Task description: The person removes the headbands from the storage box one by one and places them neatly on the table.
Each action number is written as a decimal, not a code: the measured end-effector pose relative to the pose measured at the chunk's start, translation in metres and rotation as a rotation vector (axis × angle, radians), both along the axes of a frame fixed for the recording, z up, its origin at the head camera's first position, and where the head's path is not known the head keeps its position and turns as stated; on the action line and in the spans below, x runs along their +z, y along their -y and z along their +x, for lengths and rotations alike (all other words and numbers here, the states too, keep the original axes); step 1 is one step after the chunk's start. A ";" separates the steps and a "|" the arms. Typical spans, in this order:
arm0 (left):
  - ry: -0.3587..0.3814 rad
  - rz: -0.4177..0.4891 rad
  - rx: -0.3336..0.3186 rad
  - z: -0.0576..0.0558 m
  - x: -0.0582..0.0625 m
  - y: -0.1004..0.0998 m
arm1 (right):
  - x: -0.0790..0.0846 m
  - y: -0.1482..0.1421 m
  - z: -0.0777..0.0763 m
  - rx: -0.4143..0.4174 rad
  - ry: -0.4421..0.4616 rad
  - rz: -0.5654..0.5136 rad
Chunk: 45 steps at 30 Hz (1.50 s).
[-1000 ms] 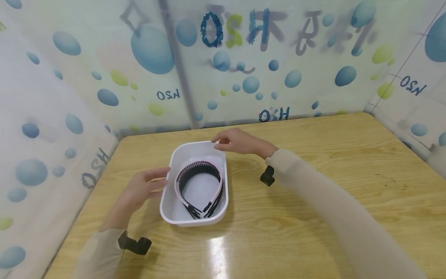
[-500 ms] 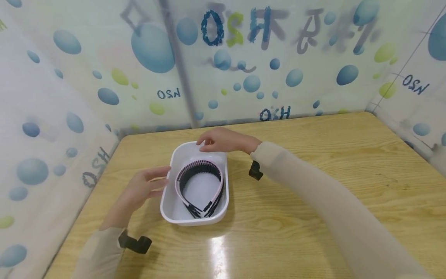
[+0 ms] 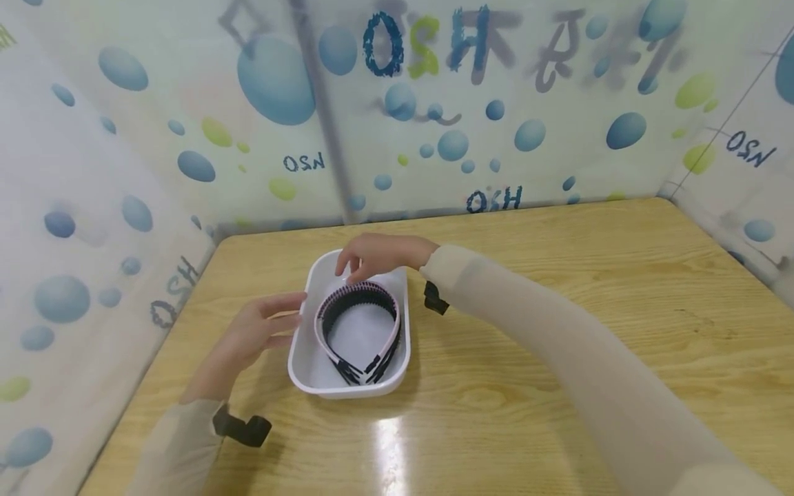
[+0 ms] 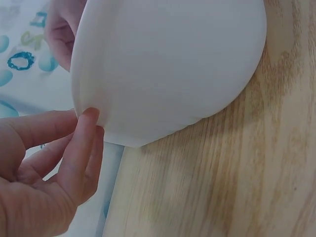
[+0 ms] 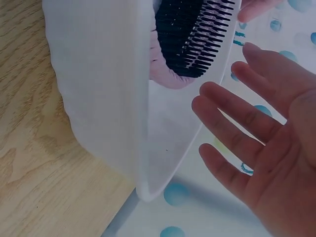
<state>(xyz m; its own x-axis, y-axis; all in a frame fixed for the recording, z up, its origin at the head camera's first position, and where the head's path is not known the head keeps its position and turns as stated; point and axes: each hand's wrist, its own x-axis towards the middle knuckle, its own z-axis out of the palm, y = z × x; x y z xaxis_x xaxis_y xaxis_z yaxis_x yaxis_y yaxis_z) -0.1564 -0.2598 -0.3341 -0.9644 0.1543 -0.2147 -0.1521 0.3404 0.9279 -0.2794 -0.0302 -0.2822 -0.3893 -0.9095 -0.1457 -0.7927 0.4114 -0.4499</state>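
Note:
A white plastic basin point(image 3: 309, 362) stands on the wooden table. Inside it lies a nested stack of headbands point(image 3: 324, 322), black and toothed with a pink band on the outside. My left hand point(image 3: 251, 337) touches the basin's left rim with its fingertips; in the left wrist view the fingers point(image 4: 79, 158) meet the rim and outer wall. Over the far end of the basin hangs my right hand point(image 3: 375, 253), fingers loosely bent just behind the headbands. In the right wrist view the right fingers point(image 5: 237, 106) are spread with nothing between them, apart from the toothed edge.
The wooden table point(image 3: 527, 331) extends widely to the right of the basin. A wall covering point(image 3: 446, 117) printed with blue and green bubbles closes off the back and both sides. Dark wrist cameras sit on both sleeves.
My right hand has moved left and inward from the basin's far right corner to just behind the headbands. The left hand stays at the rim. The view has shifted slightly.

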 end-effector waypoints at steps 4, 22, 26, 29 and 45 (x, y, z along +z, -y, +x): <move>-0.001 0.019 -0.001 -0.001 0.000 -0.001 | -0.004 0.006 -0.003 0.022 0.011 0.027; 0.005 0.037 -0.002 -0.004 -0.002 0.001 | -0.010 0.021 -0.004 0.039 0.009 0.057; 0.014 0.029 -0.002 -0.004 -0.001 0.002 | -0.012 0.021 -0.004 0.052 0.009 0.036; 0.023 0.027 0.001 -0.005 -0.001 0.003 | -0.013 0.021 -0.005 0.051 0.007 0.025; 0.017 0.064 0.005 -0.006 -0.004 0.002 | -0.009 0.019 -0.004 0.040 -0.012 -0.018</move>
<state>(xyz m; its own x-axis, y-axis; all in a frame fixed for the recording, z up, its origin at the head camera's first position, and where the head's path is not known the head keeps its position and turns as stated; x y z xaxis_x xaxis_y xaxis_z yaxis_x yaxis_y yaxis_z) -0.1619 -0.2622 -0.3379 -0.9616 0.1631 -0.2206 -0.1692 0.2800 0.9450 -0.2831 -0.0488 -0.2912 -0.3541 -0.9269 -0.1243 -0.8140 0.3709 -0.4471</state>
